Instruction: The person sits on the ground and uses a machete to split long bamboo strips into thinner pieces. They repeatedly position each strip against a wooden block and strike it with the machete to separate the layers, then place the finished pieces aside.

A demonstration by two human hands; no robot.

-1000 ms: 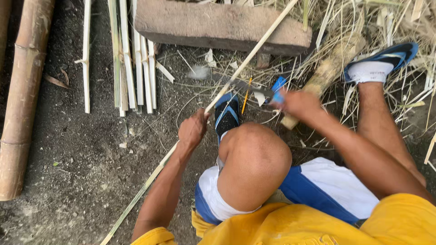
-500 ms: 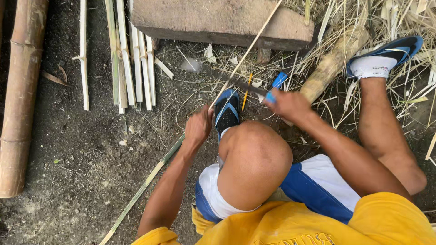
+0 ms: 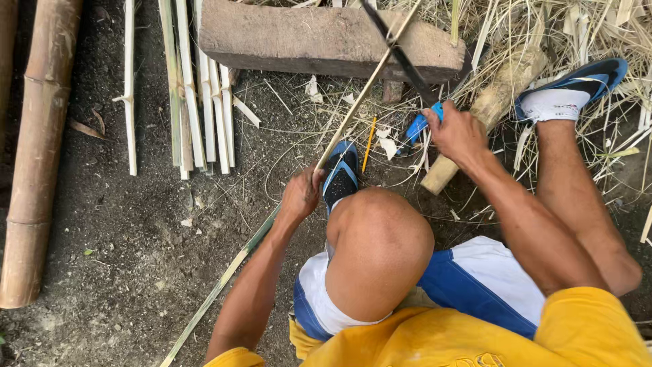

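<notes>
A: Our left hand (image 3: 301, 194) is closed round the strip (image 3: 353, 122), which slants far-right over the block (image 3: 305, 41).

B: Right hand (image 3: 456, 132) clenches the knife (image 3: 397, 51); let's shave shallow, away from us.

Bare dark earth (image 3: 115, 272) forms the ground in even daylight. A thick bamboo pole (image 3: 37, 156) lies along the left edge, a weathered wooden block (image 3: 299, 37) at top, dry straw (image 3: 577, 27) heaped right.
</notes>
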